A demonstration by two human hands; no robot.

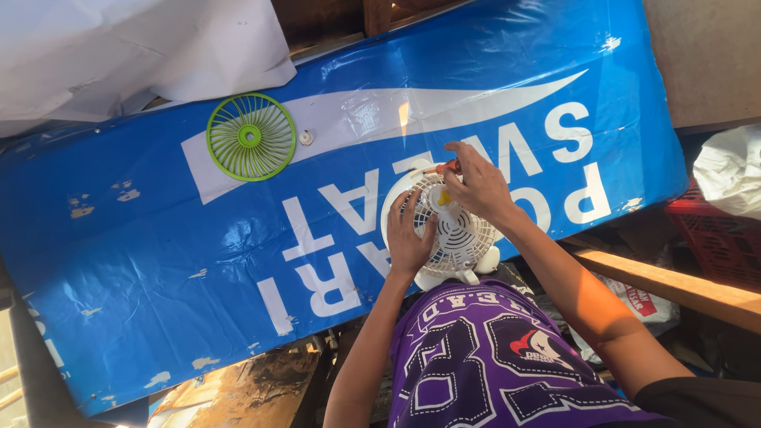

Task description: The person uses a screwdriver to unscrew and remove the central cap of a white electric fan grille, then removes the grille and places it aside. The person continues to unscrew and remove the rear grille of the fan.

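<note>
green fan grille (251, 136) | white sheet (135, 51); red crate (717, 238); wooden beam (674, 283)

Looks like a makeshift repair workshop, partly open to the sun. Bench covered with a worn blue printed banner (158, 261), its coating flaking near the left edge. Rough timber plank (674, 281) beside the right edge, red plastic crate (717, 238), crumpled white sheeting (119, 47) at the far-left corner.

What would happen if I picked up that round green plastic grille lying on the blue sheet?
The round green plastic fan grille is mostly thin spokes and gaps, so it is probably light. Those thin ribs might bend or snap if squeezed. Lying flat on the blue sheet, it seems unlikely to roll.
</note>
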